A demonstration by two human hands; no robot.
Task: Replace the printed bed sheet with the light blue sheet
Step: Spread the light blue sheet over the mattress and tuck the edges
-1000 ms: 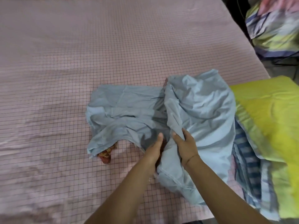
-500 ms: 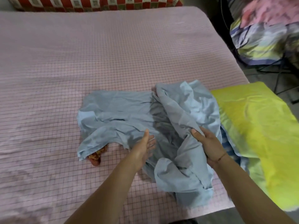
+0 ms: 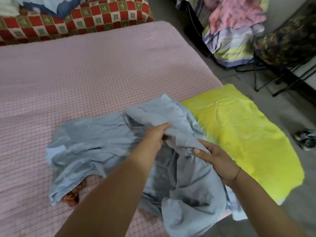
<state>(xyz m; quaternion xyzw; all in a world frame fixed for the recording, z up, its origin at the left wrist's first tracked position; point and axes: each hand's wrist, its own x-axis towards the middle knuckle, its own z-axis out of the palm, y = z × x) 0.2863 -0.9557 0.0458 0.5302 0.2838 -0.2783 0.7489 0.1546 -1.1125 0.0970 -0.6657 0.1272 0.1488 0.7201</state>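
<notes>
Left hand [image 3: 156, 134] now on light blue sheet [image 3: 89, 142] (pink mattress [image 3: 85, 74])

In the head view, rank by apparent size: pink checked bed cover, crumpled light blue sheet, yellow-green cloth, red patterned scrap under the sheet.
1. pink checked bed cover
2. crumpled light blue sheet, partly covered
3. bright yellow-green cloth, close behind
4. red patterned scrap, mostly hidden

Our left hand [image 3: 153, 135] and right hand [image 3: 217, 159] grip the sheet [image 3: 95, 146], heaped on the near right part of the mattress [image 3: 85, 74]. A quilt [image 3: 239, 134] lies just right of it, a small cloth [image 3: 73, 194] pokes from under its left edge, and a couch [image 3: 77, 23] stands behind the mattress.
</notes>
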